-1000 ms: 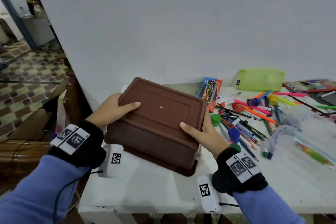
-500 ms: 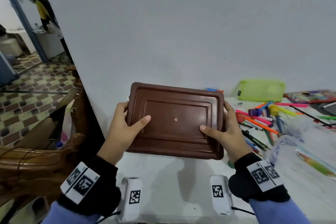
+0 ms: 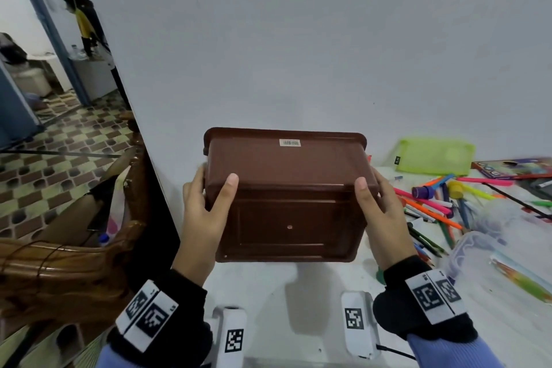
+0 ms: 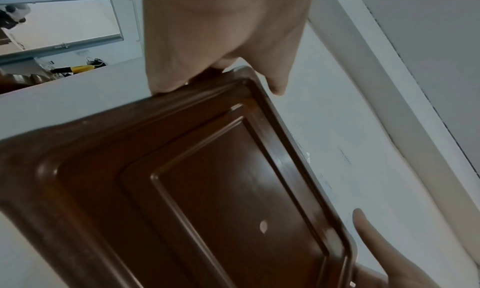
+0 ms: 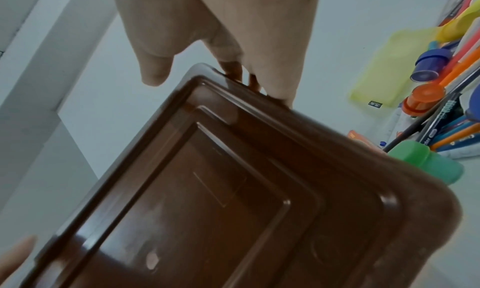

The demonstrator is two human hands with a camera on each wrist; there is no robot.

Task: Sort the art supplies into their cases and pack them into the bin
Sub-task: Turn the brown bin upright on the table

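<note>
A brown plastic bin (image 3: 286, 194) is held in the air above the white table (image 3: 298, 308), tipped so its underside faces me and its rim points at the wall. My left hand (image 3: 206, 209) grips its left end, thumb on the long side wall. My right hand (image 3: 379, 212) grips the right end the same way. The bin's ribbed bottom (image 4: 221, 200) fills the left wrist view, and the bin (image 5: 246, 190) fills the right wrist view too. Loose markers and pencils (image 3: 439, 209) lie scattered to the right. A lime green case (image 3: 436, 155) lies by the wall.
A clear plastic case (image 3: 490, 251) and a coloured pencil box (image 3: 513, 167) sit at the right of the table. A green-capped bottle (image 5: 428, 163) lies beside the bin. A carved wooden chair (image 3: 59, 272) stands left of the table, with an open doorway beyond.
The bin has been lifted off the table and rotated: first bottom up, then bottom toward me, now tipped further with its long side wall on top. Both hands rose with it.
</note>
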